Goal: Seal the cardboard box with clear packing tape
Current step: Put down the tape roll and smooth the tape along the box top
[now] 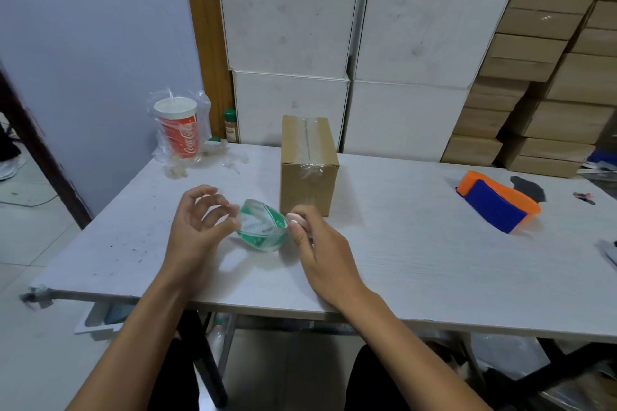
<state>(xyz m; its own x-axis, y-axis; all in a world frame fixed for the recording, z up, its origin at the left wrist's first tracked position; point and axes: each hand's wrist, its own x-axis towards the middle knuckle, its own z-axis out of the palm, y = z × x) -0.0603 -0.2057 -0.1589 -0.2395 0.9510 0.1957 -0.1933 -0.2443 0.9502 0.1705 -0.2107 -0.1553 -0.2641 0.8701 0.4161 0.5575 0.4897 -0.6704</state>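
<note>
Two bare forearms reach in from the bottom edge over the near rim of the white table [400, 243]. Between the hands sits the roll of clear packing tape [263, 225], tilted above the tabletop, with a green-and-white printed core showing through the glossy layers. The left hand [197, 227] is at the roll's left side, thumb tip touching its edge and the other fingers curled loosely and apart above it. The right hand [315, 243] is at the roll's right side, thumb and forefinger pressed together on a small pink object [296, 218] just against the roll; what it is cannot be told.

Just behind the roll and the right hand stands the cardboard box [309, 163], upright on the table, brown, its top seam already covered by a shiny tape strip whose crinkled end hangs over the front face. Far right lies an orange-and-blue tape dispenser [497, 205]; back left, a bagged Coca-Cola cup [178, 130].
</note>
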